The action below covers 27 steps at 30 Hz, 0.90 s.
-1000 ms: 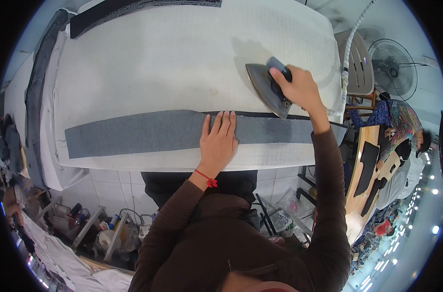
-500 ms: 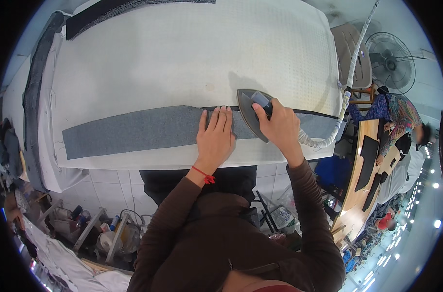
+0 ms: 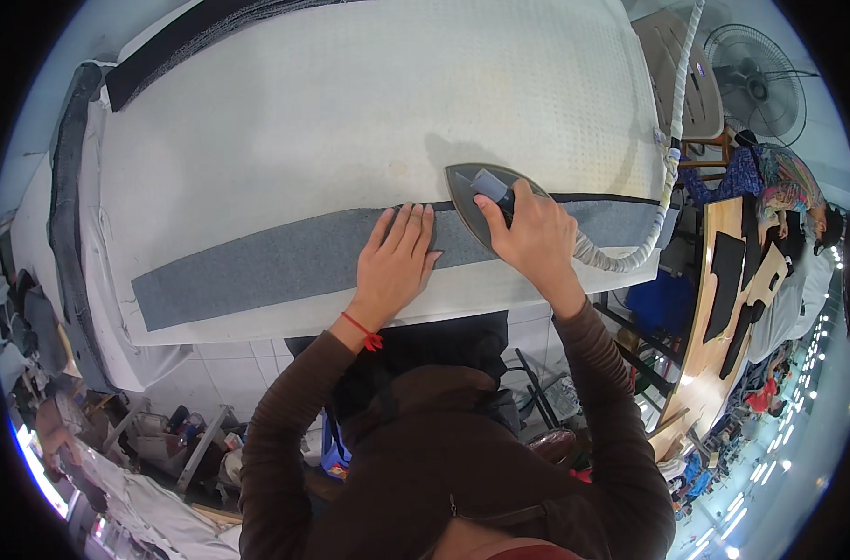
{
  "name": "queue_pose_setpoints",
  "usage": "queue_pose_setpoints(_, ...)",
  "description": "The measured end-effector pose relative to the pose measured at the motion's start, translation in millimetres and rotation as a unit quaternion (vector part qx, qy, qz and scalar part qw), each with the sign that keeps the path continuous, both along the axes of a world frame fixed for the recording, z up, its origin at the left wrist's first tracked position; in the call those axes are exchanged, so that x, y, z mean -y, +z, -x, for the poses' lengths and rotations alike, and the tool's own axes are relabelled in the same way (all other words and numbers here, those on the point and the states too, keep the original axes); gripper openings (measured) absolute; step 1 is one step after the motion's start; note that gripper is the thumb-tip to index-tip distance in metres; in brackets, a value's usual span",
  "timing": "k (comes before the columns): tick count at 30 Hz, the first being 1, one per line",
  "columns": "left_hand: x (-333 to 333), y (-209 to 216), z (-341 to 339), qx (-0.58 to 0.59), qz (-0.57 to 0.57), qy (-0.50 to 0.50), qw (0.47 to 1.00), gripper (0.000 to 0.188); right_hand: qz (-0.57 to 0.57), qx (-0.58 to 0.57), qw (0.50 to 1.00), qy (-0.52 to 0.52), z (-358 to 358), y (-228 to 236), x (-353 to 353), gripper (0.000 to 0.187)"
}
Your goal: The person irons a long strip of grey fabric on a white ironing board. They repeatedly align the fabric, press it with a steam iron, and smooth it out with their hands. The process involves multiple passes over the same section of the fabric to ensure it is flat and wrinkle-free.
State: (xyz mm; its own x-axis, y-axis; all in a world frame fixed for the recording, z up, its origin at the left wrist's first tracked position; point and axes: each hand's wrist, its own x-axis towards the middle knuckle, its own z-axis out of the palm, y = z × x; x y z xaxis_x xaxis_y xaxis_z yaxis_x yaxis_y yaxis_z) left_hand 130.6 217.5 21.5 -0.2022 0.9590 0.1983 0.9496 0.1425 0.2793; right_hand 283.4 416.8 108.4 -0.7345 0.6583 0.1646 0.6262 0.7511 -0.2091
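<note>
A long grey fabric strip [image 3: 257,257] lies across the near side of the white padded ironing table [image 3: 350,121]. A narrow black band runs along part of its far edge. My left hand [image 3: 397,257] rests flat on the middle of the strip, its stretched fingers reaching the far edge. Just right of it, my right hand [image 3: 537,233] is wrapped round the handle of an iron [image 3: 464,187]. The iron sits across the strip's far edge, partly over the white cover. My right hand hides part of the iron and the strip beneath.
A white-wrapped hose [image 3: 630,259] curves from the iron up the table's right side. Black fabric [image 3: 210,37] lies at the far left. Beyond the right edge are a chair [image 3: 682,84], a fan [image 3: 756,84] and a person [image 3: 789,187] at a wooden table [image 3: 696,345] with dark pieces.
The whole view has tilted slightly. My left hand has shifted a little to the left, and the iron has turned slightly in my right hand. Both hands keep their hold.
</note>
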Motion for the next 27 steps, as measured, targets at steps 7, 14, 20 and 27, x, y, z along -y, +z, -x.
queue_pose_setpoints(7, -2, 6, -3, 0.006, 0.009, 0.007, 1.0, 0.068, 0.025, 0.01, 1.0, -0.002, 0, 2, 7, 0.061)
queue_pose_setpoints(14, 3, 1, 6, 0.027, -0.013, 0.008, 1.0, 0.061, 0.014, 0.026, 0.999, -0.017, 10, 1, 21, 0.063)
queue_pose_setpoints(20, 6, 4, 46, -0.034, -0.083, -0.029, 0.996, 0.046, 0.007, 0.023, 1.0, -0.017, 11, 2, 22, 0.063)
queue_pose_setpoints(27, 5, 6, 88, 0.002, -0.103, -0.134, 0.986, 0.045, 0.044, 0.051, 0.997, -0.035, 13, 6, 25, 0.061)
